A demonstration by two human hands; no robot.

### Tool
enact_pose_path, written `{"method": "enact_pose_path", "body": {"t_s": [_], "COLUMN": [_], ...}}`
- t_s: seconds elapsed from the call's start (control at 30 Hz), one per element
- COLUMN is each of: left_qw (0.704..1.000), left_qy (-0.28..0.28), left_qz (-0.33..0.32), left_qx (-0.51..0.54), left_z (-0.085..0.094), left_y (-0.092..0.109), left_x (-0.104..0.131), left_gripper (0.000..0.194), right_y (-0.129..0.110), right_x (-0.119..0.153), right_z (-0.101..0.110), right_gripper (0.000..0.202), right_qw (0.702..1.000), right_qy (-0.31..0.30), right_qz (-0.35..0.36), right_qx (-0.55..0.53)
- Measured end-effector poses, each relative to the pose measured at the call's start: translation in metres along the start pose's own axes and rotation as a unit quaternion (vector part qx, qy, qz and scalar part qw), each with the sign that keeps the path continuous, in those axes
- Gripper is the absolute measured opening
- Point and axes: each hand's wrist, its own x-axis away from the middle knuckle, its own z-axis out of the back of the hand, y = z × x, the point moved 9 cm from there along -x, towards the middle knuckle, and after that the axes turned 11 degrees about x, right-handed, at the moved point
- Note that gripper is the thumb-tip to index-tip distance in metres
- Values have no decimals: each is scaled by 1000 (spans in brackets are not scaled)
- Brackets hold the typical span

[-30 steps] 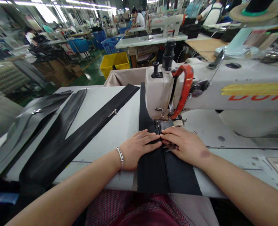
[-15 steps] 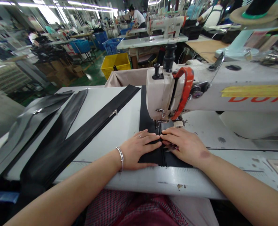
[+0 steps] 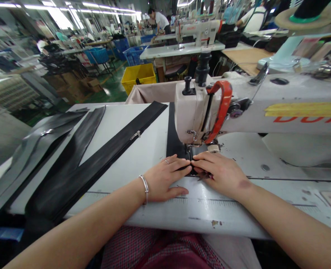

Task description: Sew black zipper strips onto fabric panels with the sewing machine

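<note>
Where the patterned cloth on the lap [image 3: 134,243] meets the view's lower edge, the pale tabletop [image 3: 199,218] begins, with a ruler scale printed along its front and a chipped patch. The left hand [image 3: 165,181] (a ring on one finger, a bracelet [image 3: 145,188] at the wrist) lies palm down, fingers straight, slightly parted and gripping nothing, the thumb stretched out over the table. Facing it, the right hand [image 3: 222,170] reaches its foremost fingers forward to meet the left fingertips; beneath them shows a small pointed metal tool [image 3: 203,176], mostly hidden, and I cannot tell whether the other fingers close on it.

Both hands' fingertips press on the near end of a black strip [image 3: 175,134] with a lengthwise line down its middle, which runs away under the head of the sewing machine [image 3: 189,112], beside its orange lever [image 3: 221,110]. To the left, a second black strip [image 3: 120,140] slants across the table, a metal zipper pull [image 3: 135,135] on it, near more dark pieces [image 3: 46,140].

Beyond the table stand a yellow bin [image 3: 139,76], blue baskets [image 3: 95,56] and another sewing machine [image 3: 201,33]; farther back, a person in a white top [image 3: 162,20] leans forward.
</note>
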Motion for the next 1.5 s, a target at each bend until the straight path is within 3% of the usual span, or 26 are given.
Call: {"method": "enact_pose_path", "body": {"t_s": [0.17, 0.37, 0.5, 0.73, 0.9, 1.3, 1.5], "left_qw": [1000, 997, 995, 986, 985, 985, 987], "left_qy": [17, 57, 74, 103, 134, 115, 104], "left_qz": [3, -4, -8, 18, 13, 10, -22], "left_qx": [-10, -47, -71, -133, -108, -124, -119], "left_z": [2, 12, 17, 15, 21, 17, 16], "left_y": [-2, -10, -10, -8, -11, -17, -4], "left_x": [-1, -12, -24, -31, -34, -37, -31], "left_gripper": [58, 29, 20, 14, 13, 22, 18], "right_y": [1, 1, 1, 1, 0, 0, -1], "right_x": [0, 0, -1, -2, -3, -3, -2], "right_z": [-3, 0, 2, 4, 4, 7, 6], "right_gripper": [31, 28, 26, 24, 23, 23, 25], "right_qw": [1000, 1000, 1000, 1000, 1000, 1000, 1000], "right_qy": [-2, 7, 4, 9, 3, 15, 13], "right_qz": [-1, 1, -5, -4, -8, -4, -5], "right_qx": [1, -9, -11, -15, -17, -11, -13]}}
